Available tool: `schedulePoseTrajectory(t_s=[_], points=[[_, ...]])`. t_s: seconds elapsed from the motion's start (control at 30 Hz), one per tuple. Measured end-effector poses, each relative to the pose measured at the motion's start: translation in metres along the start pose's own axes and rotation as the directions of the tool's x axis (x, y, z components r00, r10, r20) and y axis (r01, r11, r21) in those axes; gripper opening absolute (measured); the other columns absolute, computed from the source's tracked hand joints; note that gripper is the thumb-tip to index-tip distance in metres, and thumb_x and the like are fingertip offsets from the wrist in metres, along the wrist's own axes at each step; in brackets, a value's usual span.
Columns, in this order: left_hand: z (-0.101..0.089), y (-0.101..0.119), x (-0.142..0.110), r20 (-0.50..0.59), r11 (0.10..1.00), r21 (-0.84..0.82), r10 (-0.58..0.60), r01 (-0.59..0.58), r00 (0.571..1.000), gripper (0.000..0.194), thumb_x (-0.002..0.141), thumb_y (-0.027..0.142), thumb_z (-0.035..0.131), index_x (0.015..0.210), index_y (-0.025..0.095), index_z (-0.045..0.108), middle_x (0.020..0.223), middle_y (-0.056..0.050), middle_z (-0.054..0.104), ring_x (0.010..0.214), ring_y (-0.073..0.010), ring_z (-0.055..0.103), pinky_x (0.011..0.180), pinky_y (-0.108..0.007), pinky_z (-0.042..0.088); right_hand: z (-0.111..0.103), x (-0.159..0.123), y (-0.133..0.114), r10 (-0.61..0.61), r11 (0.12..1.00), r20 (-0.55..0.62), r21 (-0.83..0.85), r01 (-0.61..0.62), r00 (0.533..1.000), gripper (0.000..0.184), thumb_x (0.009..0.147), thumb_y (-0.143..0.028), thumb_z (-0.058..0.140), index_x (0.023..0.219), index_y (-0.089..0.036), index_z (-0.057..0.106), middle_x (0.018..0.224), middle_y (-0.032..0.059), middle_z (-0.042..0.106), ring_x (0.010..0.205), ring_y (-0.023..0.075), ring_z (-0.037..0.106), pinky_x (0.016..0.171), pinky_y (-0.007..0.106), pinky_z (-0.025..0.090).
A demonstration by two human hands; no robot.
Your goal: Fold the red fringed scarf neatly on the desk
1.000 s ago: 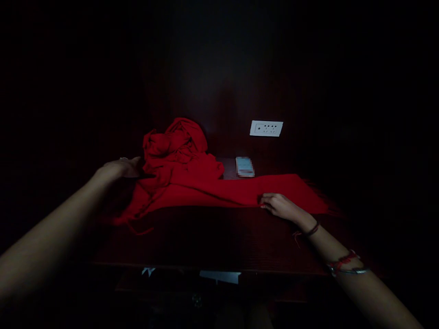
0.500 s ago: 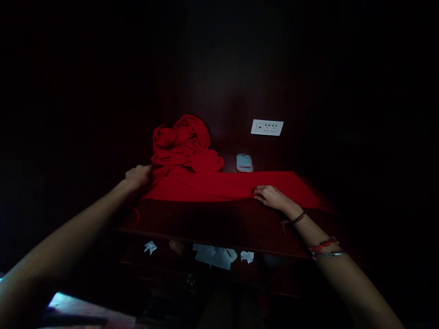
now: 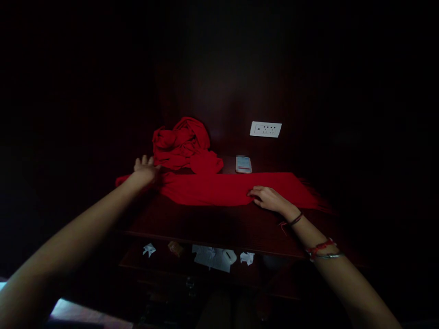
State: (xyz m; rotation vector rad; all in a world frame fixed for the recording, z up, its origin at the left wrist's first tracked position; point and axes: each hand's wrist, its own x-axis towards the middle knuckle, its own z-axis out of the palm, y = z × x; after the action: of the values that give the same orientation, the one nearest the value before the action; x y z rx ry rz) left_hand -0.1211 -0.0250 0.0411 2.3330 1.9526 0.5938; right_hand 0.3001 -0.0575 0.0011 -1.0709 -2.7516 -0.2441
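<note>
A red scarf (image 3: 212, 189) with fringe at its right end lies lengthwise across the dark wooden shelf. My left hand (image 3: 146, 172) is over its left part, fingers spread and pointing away from me; the palm side is hidden. Near the front edge of the scarf, right of the middle, my right hand (image 3: 267, 198) has its fingers bent against the fabric, closed on it with thumb and fingers close together. Behind the left half sits a bunched heap of red cloth (image 3: 185, 141); whether it joins the scarf I cannot tell.
A phone-like object (image 3: 243, 164) lies behind the scarf. On the wall is a white socket plate (image 3: 265, 129). Below the dark shelf's front edge (image 3: 206, 244) are crumpled white papers (image 3: 247, 258), a flat paper sheet (image 3: 209, 259) and a small brownish packet (image 3: 175, 248).
My left hand has let go of the scarf and spread its fingers. The scarf's left end now shows left of my wrist. My right hand has shifted slightly left.
</note>
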Motion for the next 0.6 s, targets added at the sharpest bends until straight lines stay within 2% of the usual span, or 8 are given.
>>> schedulePoseTrajectory(t_s=[0.07,0.13,0.2,0.23,0.27,0.33,0.47,0.6], points=[[0.018,0.046,0.002,0.123,0.976,0.037,0.21,-0.216,0.97,0.043,0.066,0.033,0.049,0.107,0.02,0.052,0.118,-0.012,0.044,0.116,-0.0343,0.025,0.089,-0.049,0.024,-0.001,0.0,-0.003,-0.013,0.999,-0.021,0.033,0.014,1.0,0.023,0.075,-0.014,0.044,0.095,-0.017,0.055,0.092,0.0065,0.055,0.086,0.016,0.05,0.076,0.025,0.038],[0.038,0.094,0.0,0.251,0.872,-0.038,0.481,-0.488,0.84,0.039,0.073,0.031,0.044,0.11,0.021,0.049,0.12,-0.008,0.042,0.113,-0.0266,0.033,0.091,-0.04,0.027,-0.002,0.0,-0.005,-0.018,0.997,-0.038,0.075,0.021,0.999,0.021,0.076,-0.014,0.044,0.093,-0.017,0.055,0.092,0.0063,0.055,0.085,0.0154,0.05,0.076,0.025,0.038],[0.056,0.133,-0.006,0.303,0.79,-0.106,0.604,-0.604,0.737,0.04,0.07,0.033,0.051,0.109,0.027,0.048,0.117,0.0,0.046,0.107,-0.0179,0.041,0.09,-0.028,0.03,-0.002,0.0,-0.005,-0.013,0.992,-0.057,0.124,0.02,0.998,0.018,0.077,-0.015,0.044,0.092,-0.017,0.054,0.091,0.006,0.055,0.083,0.0146,0.05,0.075,0.025,0.039],[0.064,0.147,-0.01,0.301,0.719,-0.128,0.685,-0.684,0.664,0.043,0.07,0.033,0.052,0.112,0.025,0.045,0.116,-0.002,0.046,0.106,-0.0177,0.041,0.089,-0.027,0.031,-0.002,-0.001,-0.005,-0.008,0.988,-0.067,0.151,0.018,0.998,0.017,0.077,-0.015,0.045,0.092,-0.017,0.053,0.09,0.0058,0.055,0.082,0.0143,0.051,0.074,0.025,0.039],[0.07,0.156,-0.013,0.288,0.681,-0.123,0.72,-0.721,0.631,0.042,0.071,0.033,0.051,0.111,0.024,0.046,0.115,-0.003,0.047,0.104,-0.0176,0.043,0.087,-0.027,0.033,-0.002,-0.001,-0.004,-0.002,0.984,-0.075,0.178,0.015,0.997,0.016,0.077,-0.016,0.045,0.091,-0.016,0.053,0.089,0.0057,0.056,0.08,0.0141,0.051,0.073,0.024,0.039],[0.077,0.162,-0.017,0.254,0.648,-0.09,0.749,-0.756,0.612,0.037,0.073,0.026,0.049,0.11,0.022,0.046,0.111,-0.004,0.049,0.099,-0.0173,0.046,0.082,-0.026,0.036,-0.001,-0.001,-0.001,0.011,0.974,-0.086,0.225,0.009,0.996,0.014,0.078,-0.017,0.046,0.09,-0.016,0.053,0.087,0.0057,0.057,0.078,0.0138,0.052,0.072,0.024,0.039],[0.079,0.148,-0.016,0.183,0.661,-0.026,0.74,-0.75,0.647,0.043,0.072,0.007,0.04,0.112,0.024,0.042,0.111,-0.002,0.049,0.099,-0.0147,0.047,0.08,-0.024,0.037,0.0,-0.001,0.005,0.025,0.968,-0.084,0.25,-0.003,0.996,0.011,0.08,-0.02,0.045,0.082,-0.016,0.055,0.08,0.0056,0.059,0.074,0.0135,0.054,0.069,0.024,0.04],[0.08,0.142,-0.017,0.127,0.67,0.007,0.736,-0.743,0.665,0.034,0.079,0.015,0.037,0.11,0.025,0.042,0.108,-0.002,0.048,0.093,-0.0138,0.049,0.075,-0.022,0.038,0.0,-0.001,0.007,0.032,0.963,-0.1,0.27,-0.004,0.995,0.014,0.08,-0.021,0.045,0.082,-0.016,0.058,0.082,0.0061,0.061,0.076,0.0136,0.056,0.07,0.023,0.041]])
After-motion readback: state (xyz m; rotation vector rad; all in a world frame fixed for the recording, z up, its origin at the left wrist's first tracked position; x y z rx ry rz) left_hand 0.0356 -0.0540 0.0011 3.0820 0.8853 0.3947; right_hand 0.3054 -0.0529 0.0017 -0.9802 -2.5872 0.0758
